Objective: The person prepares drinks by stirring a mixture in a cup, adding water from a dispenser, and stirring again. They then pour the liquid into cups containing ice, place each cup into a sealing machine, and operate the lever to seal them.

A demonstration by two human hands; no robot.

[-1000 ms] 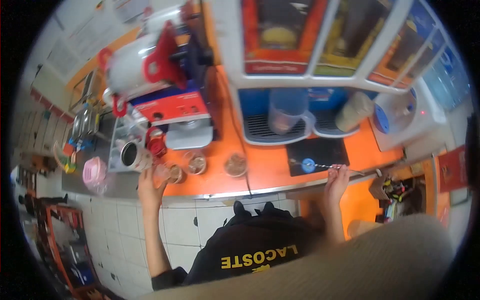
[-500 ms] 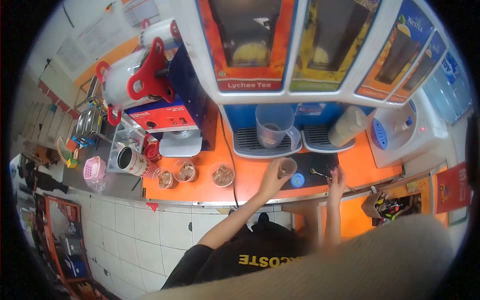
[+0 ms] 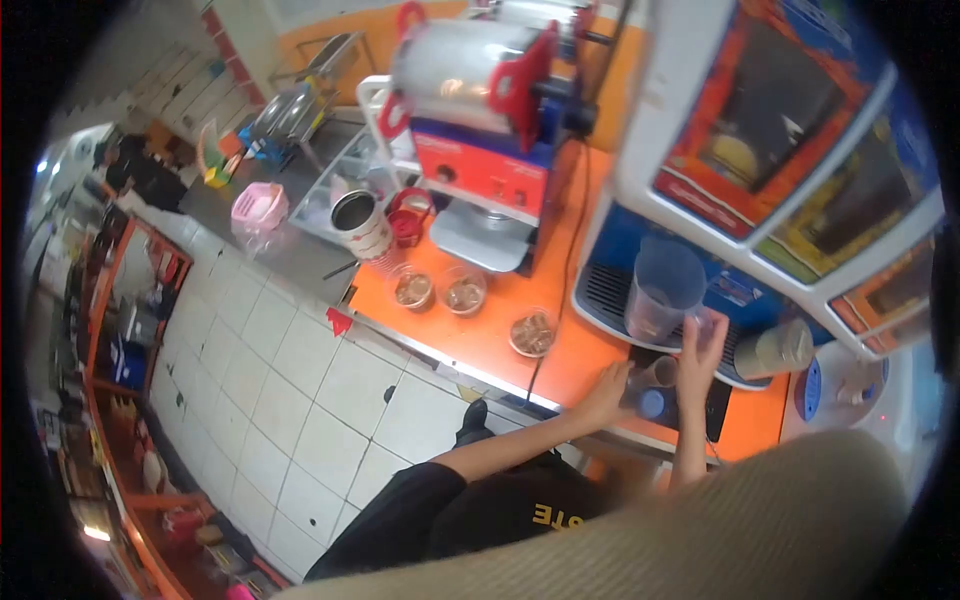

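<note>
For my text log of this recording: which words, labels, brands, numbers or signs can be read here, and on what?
"STE": upside-down yellow letters on the black cloth shirt; the rest is hidden.
Too blurred to read: panel labels on the white plastic drinks dispenser; lettering on the red-and-blue boxy machine.
No numbers are legible.

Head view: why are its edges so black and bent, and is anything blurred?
In the head view, the lens seems to bend the scene and blacken the corners; the shiny roll shows glare; the close tan fabric looks soft.
</note>
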